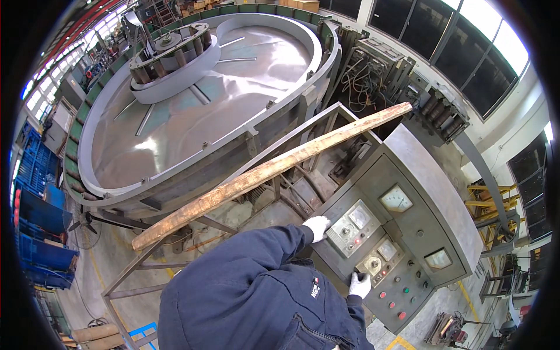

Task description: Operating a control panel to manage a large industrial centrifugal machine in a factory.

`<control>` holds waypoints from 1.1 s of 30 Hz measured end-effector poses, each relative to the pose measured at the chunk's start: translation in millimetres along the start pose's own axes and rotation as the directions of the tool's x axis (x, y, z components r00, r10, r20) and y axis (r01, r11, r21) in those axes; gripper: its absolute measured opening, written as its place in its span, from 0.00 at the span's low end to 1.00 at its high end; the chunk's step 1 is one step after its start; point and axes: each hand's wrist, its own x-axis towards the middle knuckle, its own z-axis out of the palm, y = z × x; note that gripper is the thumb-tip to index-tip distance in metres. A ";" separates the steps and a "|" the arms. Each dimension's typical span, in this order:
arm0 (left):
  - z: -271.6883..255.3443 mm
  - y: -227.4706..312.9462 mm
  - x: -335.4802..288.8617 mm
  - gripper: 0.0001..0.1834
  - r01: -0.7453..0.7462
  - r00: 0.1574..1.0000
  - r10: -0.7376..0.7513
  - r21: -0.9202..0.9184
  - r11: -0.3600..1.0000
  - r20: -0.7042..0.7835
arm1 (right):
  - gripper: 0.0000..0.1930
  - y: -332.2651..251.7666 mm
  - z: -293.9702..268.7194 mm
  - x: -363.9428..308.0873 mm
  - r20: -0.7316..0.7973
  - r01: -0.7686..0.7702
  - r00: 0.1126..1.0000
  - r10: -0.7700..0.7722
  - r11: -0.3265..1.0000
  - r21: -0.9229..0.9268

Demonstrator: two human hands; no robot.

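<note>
Both my hands wear white gloves and reach from navy sleeves to a grey sloping control console (pixel 417 168). My left hand (pixel 317 228) rests on the console's near edge, beside the upper inset panel (pixel 352 228) with its dial and meter. Its fingers lie over the edge, holding no loose thing. Lower down, my right hand (pixel 360 285) is at the edge by the second inset panel (pixel 380 261), fingers curled by a small dark part I cannot make out. Red push buttons (pixel 392 305) and green buttons (pixel 406 290) sit to its right.
A long, rough wooden beam (pixel 274 169) slants across a metal frame (pixel 125 271) beyond me. Behind it stands a large round metal machine bed (pixel 192 140). Cables and machinery (pixel 364 79) fill the far right; blue cabinets (pixel 44 224) stand left.
</note>
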 end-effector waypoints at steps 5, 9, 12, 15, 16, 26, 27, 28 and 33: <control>-4.5 4.5 1.8 0.24 0.010 0.998 -0.012 0.038 0.999 0.063 | 0.14 1.9 -1.0 0.0 0.001 0.001 1.000 -0.001 1.000 -0.008; -2.1 0.0 0.0 0.23 -0.002 1.000 0.002 0.004 1.000 0.023 | 0.14 -3.1 -1.5 -0.6 -0.006 0.007 1.000 -0.007 1.000 -0.004; -2.5 -0.1 0.2 0.22 -0.010 1.000 0.010 0.001 1.000 0.022 | 0.14 -3.1 -1.9 -0.2 0.000 0.005 1.000 -0.005 1.000 -0.004; -5.9 1.9 -0.2 0.22 -0.010 1.000 0.010 0.003 1.000 0.030 | 0.15 -5.2 -3.4 -0.3 0.011 -0.002 1.000 0.002 1.000 -0.005; -7.0 2.9 -0.3 0.22 -0.011 0.999 0.011 0.004 1.000 0.030 | 0.15 -5.3 -3.6 -0.5 0.010 -0.005 1.000 0.005 1.000 -0.004; 2.5 -5.4 -2.0 0.23 -0.035 0.999 0.036 0.007 0.999 -0.038 | 0.14 -4.6 -1.1 0.3 0.009 0.008 1.000 -0.008 1.000 0.002; 0.5 -2.8 -1.4 0.23 -0.026 1.000 0.026 0.002 1.000 -0.015 | 0.14 -4.6 -2.3 -0.5 0.006 0.007 1.000 -0.007 1.000 0.001; -3.7 1.0 -0.7 0.23 -0.016 1.000 0.016 -0.003 1.000 0.008 | 0.14 -4.7 -3.4 -0.9 0.003 0.007 1.000 -0.007 1.000 0.001; -7.5 4.1 -0.7 0.22 -0.005 0.999 0.005 -0.002 1.000 0.031 | 0.14 -1.5 -1.4 -0.6 -0.001 0.005 1.000 -0.005 1.000 0.001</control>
